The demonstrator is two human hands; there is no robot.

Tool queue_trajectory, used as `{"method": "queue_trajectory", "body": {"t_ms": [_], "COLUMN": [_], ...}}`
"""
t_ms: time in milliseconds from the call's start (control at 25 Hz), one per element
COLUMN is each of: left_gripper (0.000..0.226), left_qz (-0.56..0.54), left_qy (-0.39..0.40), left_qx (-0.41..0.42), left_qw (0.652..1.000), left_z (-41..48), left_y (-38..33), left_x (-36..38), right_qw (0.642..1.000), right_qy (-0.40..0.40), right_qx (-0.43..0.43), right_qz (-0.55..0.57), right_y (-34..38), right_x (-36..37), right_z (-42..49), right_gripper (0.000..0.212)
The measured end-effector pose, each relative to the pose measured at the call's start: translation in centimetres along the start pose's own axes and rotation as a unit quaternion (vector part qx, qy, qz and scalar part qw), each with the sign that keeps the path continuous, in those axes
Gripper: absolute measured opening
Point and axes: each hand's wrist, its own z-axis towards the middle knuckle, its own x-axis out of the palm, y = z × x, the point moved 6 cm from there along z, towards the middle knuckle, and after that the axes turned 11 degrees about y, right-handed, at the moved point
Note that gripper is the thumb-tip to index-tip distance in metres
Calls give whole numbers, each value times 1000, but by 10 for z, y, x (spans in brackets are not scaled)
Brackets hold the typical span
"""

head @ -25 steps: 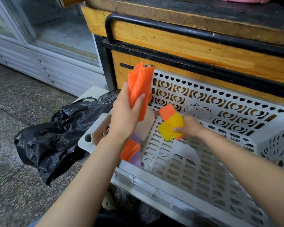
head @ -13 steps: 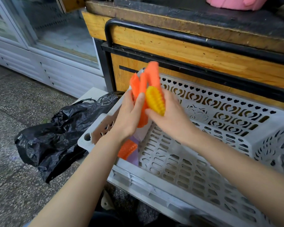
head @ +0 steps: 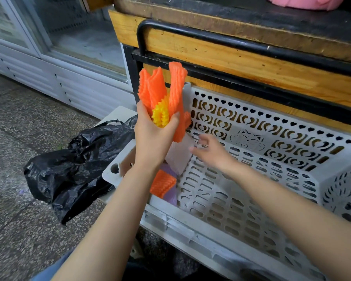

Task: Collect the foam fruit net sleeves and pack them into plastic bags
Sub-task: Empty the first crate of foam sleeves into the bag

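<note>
My left hand (head: 153, 136) grips a bunch of foam net sleeves (head: 162, 94), orange ones with a yellow one between them, held upright above the left end of the white perforated crate (head: 251, 199). My right hand (head: 209, 151) hovers with loose fingers inside the crate, next to a white sleeve (head: 178, 157) leaning in the left corner. Below that lie a purple sleeve (head: 170, 194) and another orange sleeve (head: 162, 184). A crumpled black plastic bag (head: 69, 169) sits on the floor left of the crate.
A wooden stand with a black metal rail (head: 241, 45) rises right behind the crate. A glass-fronted white cabinet (head: 59, 57) runs along the left. Speckled stone floor (head: 18, 209) spreads to the left. Something pink (head: 304, 3) rests on the stand's top.
My right hand passed the yellow and orange sleeve into my left hand's bunch, let go and dropped back into the crate towards the white sleeve. The left hand kept its grip.
</note>
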Motion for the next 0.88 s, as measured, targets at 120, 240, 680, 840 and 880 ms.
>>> {"method": "queue_trajectory", "body": {"t_ms": [120,240,680,840,880], "left_gripper": [38,38,47,53,56], "left_qz": [8,3,38,65,78], "left_qy": [-25,-41,51,147,171], "left_qx": [8,8,-7,-34,-38], "left_qw": [1000,999,998,986,981], "left_z": [-1,1,-2,-10,-14], "left_y": [-2,-1,1,-1,-3], "left_x": [-4,-7,9,26,30], "right_qw": [994,989,987,980,978], "right_qy": [28,-31,-134,-196,-196], "right_qx": [82,138,47,-43,-58], "right_qz": [67,48,73,-7,-34], "right_y": [-24,-38,-27,20,31], "right_x": [36,53,-18,-58,-62], "right_z": [32,62,5,-58,-72], "right_gripper": [82,109,49,48,49]}}
